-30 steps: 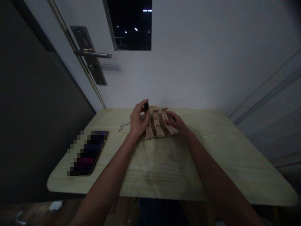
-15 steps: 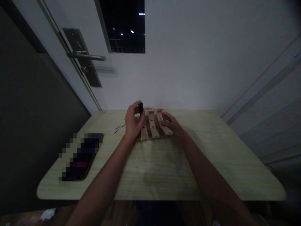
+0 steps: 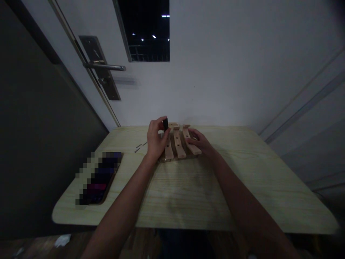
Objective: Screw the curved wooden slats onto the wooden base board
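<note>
Three curved wooden strips with dark holes lie side by side on a brownish, shiny base (image 3: 192, 157) near the back of the table. My left hand (image 3: 156, 138) pinches a small black block (image 3: 165, 124) upright over the far end of the left strip (image 3: 169, 151). The middle strip (image 3: 178, 144) lies between my hands, untouched. Fingers of my right hand (image 3: 201, 140) are curled against the edge of the right strip (image 3: 192, 145), gripping it. Another pale wooden piece (image 3: 174, 124) shows partly behind the strips.
Several thin screws or nails (image 3: 138, 147) lie left of my left hand. A phone (image 3: 107, 180), partly pixelated, rests at the table's left. Behind the table (image 3: 242, 180) stands a white door with a metal handle (image 3: 107, 67) and a dark window (image 3: 147, 32).
The whole view has shifted slightly, so everything appears a little farther right. My hands keep the same hold on the black block and the right strip.
</note>
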A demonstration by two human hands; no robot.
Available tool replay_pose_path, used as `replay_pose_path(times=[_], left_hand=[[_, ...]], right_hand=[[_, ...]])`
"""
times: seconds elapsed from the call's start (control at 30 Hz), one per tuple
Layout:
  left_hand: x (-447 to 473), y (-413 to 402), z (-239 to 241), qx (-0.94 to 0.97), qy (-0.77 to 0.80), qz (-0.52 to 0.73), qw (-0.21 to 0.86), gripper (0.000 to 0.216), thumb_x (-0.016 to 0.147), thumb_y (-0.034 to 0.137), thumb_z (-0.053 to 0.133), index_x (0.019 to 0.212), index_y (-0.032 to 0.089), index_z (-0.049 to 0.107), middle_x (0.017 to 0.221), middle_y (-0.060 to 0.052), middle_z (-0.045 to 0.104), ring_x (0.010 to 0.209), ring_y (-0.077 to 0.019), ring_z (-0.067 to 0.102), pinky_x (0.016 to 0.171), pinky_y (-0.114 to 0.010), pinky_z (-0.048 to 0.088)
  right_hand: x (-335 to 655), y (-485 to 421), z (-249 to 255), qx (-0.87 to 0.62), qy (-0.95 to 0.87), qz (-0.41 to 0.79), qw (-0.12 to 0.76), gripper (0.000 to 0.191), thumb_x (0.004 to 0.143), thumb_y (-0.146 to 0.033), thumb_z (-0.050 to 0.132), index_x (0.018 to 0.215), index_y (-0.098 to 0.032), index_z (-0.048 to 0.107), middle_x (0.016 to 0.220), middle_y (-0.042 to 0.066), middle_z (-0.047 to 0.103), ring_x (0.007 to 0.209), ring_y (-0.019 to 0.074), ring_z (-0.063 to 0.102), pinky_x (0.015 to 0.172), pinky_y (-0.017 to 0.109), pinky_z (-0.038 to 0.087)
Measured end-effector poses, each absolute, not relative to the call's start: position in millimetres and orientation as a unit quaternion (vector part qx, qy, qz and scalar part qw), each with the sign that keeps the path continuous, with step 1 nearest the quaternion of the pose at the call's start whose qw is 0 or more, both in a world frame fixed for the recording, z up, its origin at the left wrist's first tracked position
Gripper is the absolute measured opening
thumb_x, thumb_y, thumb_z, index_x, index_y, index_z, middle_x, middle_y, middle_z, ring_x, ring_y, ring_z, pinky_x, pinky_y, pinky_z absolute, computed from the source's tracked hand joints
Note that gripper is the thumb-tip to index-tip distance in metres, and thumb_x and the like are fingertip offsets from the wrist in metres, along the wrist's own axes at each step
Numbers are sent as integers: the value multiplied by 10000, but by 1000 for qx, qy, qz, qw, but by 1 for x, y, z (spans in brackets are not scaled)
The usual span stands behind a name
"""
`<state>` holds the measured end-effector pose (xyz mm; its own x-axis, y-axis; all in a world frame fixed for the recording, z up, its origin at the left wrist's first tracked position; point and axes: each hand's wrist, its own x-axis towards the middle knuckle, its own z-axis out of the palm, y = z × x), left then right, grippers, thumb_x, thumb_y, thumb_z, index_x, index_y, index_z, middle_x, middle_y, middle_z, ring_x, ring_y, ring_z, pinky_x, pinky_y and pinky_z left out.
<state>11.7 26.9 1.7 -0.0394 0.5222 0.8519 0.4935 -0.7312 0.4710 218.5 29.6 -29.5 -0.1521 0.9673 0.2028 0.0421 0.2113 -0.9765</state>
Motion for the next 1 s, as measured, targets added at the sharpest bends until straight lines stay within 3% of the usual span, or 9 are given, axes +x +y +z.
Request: replay_pose_path(times=[0.23,0.63,0.9,1.0], left_hand=[[13,26,0,702,349,616,81,435,871,211,541,1285,290,437,1240,-75,565,968,-160,621,802,-332,572],[12,28,1,675,366,639,49,462,771,193,677,1197,258,510,1015,-27,582,872,-139,587,752,-304,553],[10,25,-1,686,361,624,98,505,834,161,561,1303,294,428,1069,-39,619,912,-144,627,790,-310,559],[10,25,1,699,347,617,103,467,847,161,551,1285,293,462,1100,-41,609,963,-149,620,824,-322,563]], right_hand=[[220,30,-27,-421,-604,467,490,539,617,-413,763,1088,-223,581,1202,105,618,1115,265,578,983,455,442],[219,32,-32,-411,-613,451,501,533,637,-446,747,1095,-222,589,1208,100,621,1091,243,591,979,428,446],[219,33,-33,-415,-611,447,505,540,624,-460,756,1072,-210,589,1176,104,638,1102,255,587,975,427,447],[219,32,-32,-412,-616,445,503,524,632,-471,751,1065,-219,597,1168,95,646,1117,256,581,987,431,440]])
